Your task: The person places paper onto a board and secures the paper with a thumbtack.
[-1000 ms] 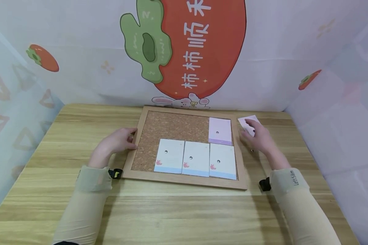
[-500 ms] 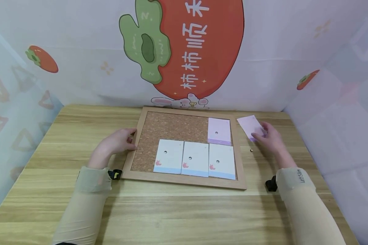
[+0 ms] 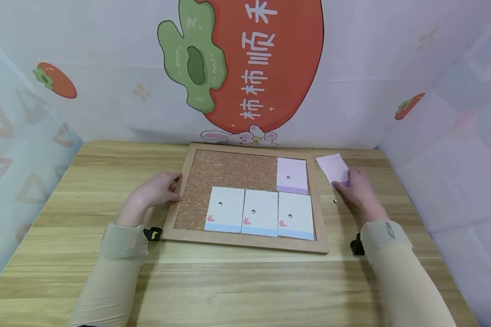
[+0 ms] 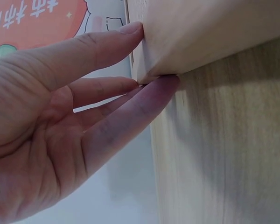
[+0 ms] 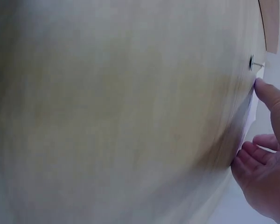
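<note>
My left hand touches the left rail of the corkboard frame. Thumb and fingertips lie spread along that wooden edge, as the left wrist view also shows. To the right of the board, my right hand holds a pale purple card by its near end, thumb on one side and fingers on the other; part of the card is covered. In the right wrist view, the card appears almost edge-on. A small thumbtack lies on the table close to the thumb.
Pinned on the cork are a purple card at upper right and three white cards with blue bottoms along the lower edge, each with a silver tack. A patterned cloth backdrop rises behind the wooden table.
My right hand has shifted from over the upper part of the loose purple card to its near end, uncovering more of it. The left hand and the board keep their place.
</note>
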Action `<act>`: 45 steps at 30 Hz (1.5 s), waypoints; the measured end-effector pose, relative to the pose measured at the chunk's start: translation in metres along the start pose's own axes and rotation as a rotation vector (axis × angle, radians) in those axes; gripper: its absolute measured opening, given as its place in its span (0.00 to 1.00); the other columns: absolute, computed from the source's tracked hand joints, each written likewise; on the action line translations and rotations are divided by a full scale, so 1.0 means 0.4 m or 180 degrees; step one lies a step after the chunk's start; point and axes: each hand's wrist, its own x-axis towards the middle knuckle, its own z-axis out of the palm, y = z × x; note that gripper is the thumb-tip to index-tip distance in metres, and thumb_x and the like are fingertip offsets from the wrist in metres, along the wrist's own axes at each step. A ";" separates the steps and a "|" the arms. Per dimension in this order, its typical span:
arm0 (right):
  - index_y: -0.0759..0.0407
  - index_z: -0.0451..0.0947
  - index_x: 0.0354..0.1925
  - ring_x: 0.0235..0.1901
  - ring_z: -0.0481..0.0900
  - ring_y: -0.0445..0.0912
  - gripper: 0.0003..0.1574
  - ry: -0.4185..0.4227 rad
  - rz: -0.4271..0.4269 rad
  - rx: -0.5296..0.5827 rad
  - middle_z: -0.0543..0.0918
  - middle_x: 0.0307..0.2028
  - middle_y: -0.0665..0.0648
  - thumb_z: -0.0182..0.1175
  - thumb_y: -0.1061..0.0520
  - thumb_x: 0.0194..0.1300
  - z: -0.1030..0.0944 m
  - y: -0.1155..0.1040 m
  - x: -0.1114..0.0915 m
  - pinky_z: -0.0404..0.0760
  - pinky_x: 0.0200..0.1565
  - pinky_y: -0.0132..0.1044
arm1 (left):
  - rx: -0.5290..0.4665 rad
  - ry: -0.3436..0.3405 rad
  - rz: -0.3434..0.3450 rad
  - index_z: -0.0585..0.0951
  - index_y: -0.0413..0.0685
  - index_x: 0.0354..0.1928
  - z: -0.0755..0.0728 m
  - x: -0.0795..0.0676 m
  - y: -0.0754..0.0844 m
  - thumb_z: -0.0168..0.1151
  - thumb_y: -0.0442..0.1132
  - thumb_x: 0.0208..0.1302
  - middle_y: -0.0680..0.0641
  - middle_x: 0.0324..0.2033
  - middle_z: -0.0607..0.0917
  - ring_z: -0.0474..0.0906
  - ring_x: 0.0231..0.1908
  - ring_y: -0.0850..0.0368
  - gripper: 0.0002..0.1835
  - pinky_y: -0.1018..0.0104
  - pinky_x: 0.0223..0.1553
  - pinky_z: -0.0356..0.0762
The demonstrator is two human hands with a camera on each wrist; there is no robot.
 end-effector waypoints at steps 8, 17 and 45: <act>0.88 0.55 0.65 0.66 0.57 0.75 0.46 -0.0163 0.0174 -0.0153 0.56 0.66 0.86 0.57 0.49 0.71 -0.003 -0.016 0.006 0.59 0.70 0.65 | 0.0025 0.0002 0.0028 0.54 0.24 0.73 -0.001 -0.001 -0.003 0.66 0.34 0.64 0.25 0.64 0.72 0.74 0.61 0.31 0.43 0.40 0.65 0.70; 0.88 0.62 0.61 0.65 0.60 0.74 0.41 -0.0260 0.0143 -0.0385 0.62 0.64 0.84 0.56 0.49 0.72 -0.008 -0.023 0.012 0.60 0.70 0.62 | 0.0070 0.0007 -0.0007 0.55 0.25 0.73 -0.001 0.000 -0.004 0.66 0.35 0.64 0.26 0.63 0.73 0.73 0.62 0.32 0.43 0.38 0.66 0.68; 0.79 0.68 0.53 0.49 0.75 0.70 0.35 -0.0260 0.0224 0.0049 0.76 0.49 0.80 0.67 0.54 0.59 -0.051 -0.027 0.012 0.73 0.55 0.62 | 0.0112 0.0005 -0.0003 0.55 0.25 0.73 -0.007 -0.006 0.002 0.65 0.35 0.65 0.25 0.66 0.69 0.71 0.63 0.30 0.42 0.37 0.67 0.66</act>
